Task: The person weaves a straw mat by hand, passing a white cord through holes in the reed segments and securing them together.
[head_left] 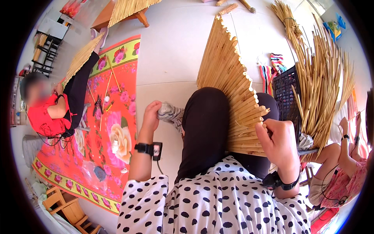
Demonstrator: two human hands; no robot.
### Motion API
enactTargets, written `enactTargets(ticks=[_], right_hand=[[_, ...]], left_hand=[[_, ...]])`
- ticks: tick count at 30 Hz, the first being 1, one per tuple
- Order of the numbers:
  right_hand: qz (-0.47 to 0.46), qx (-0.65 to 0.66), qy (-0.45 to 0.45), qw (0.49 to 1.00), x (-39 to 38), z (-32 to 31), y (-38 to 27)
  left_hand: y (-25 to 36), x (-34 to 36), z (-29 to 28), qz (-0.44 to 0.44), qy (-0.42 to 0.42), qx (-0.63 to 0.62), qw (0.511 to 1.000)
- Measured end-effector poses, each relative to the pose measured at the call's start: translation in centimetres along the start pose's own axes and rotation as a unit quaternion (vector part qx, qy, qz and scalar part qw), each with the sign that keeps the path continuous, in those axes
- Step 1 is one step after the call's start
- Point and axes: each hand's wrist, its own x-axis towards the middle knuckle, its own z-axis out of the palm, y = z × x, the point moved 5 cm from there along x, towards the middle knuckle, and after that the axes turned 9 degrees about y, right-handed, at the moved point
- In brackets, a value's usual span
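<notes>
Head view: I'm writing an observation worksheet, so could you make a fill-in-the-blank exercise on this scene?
The reed panel is gripped by the person's ____ hand.
The floral mat lies on the person's ____ side.
Behind its black dots, the person's shirt is ____.
The co-worker at far left wears a ____ top.
Missing words: right; left; white; red.

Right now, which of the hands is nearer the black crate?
Right. The right hand grips the mat, beside the crate in view; the left hand is left of the left knee, well away.
</notes>
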Motion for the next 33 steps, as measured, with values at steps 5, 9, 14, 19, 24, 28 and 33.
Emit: enactTargets(ticks=[5,9,14,19,24,28,33], right_hand=[[0.0,0.008,-0.004,1.0,0.1,0.3,-0.3],[-0.029,0.041,0.018,0.999,-0.2,0.4,-0.5],[-0.031,0.02,0.014,0.999,-0.2,0.6,-0.5],[-0.005,0.005,-0.001,1.0,-0.3,0.5,-0.3],[0.004,-0.004,-0.012,1.0,-0.2,0.4,-0.5],[0.017,0.022,-0.02,0.999,-0.3,0.5,-0.6],[0.032,0.023,-0.036,0.999,-0.6,1.2,-0.5]], left_hand=[[9.8,-9.0,8.9,0.079,-0.113,-0.05,0.989],[11.9,-13.1,17.8,0.133,-0.245,0.012,0.96],[10.9,-14.4,25.4,0.168,-0.346,0.238,0.892],[11.0,-13.2,26.8,0.059,-0.364,0.26,0.892],[10.2,-12.1,28.1,-0.038,-0.337,0.338,0.878],[10.2,-11.4,28.8,-0.012,-0.351,0.48,0.804],[10.1,-11.4,29.9,0.06,-0.463,0.542,0.698]])
